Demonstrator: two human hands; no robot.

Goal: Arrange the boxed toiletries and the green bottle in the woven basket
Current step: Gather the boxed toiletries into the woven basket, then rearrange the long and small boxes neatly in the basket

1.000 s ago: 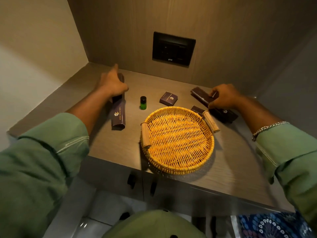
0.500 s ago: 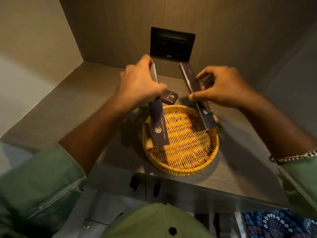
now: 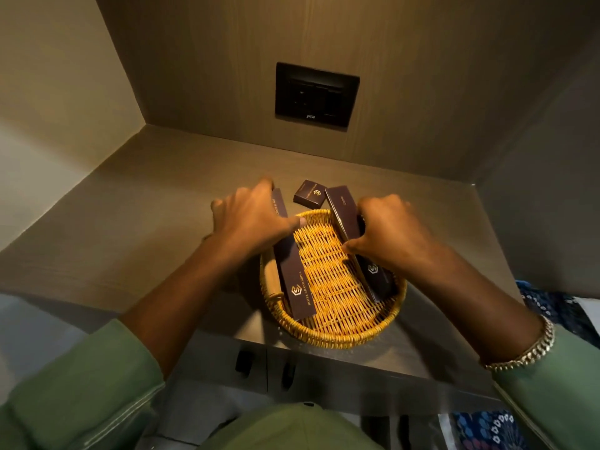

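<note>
A round yellow woven basket [image 3: 337, 332] sits near the counter's front edge. My left hand [image 3: 253, 219] grips a long dark brown box [image 3: 293, 280] whose lower end rests inside the basket's left side. My right hand [image 3: 389, 232] grips a second long dark box [image 3: 344, 209], laid along the basket's right side, with another dark box end [image 3: 378, 277] showing below my fingers. A small square dark box [image 3: 310, 193] lies on the counter just behind the basket. The green bottle is hidden, probably behind my left hand.
A black switch panel [image 3: 316, 94] is set in the back wall. The counter [image 3: 130, 228] sits in a walled niche with walls at left, back and right. Cabinet handles [image 3: 243, 362] show below the front edge. Blue patterned cloth [image 3: 558, 306] lies at the right.
Both hands lifted a long box from the counter, carried them over the basket, and have now lowered them into its left and right sides.
</note>
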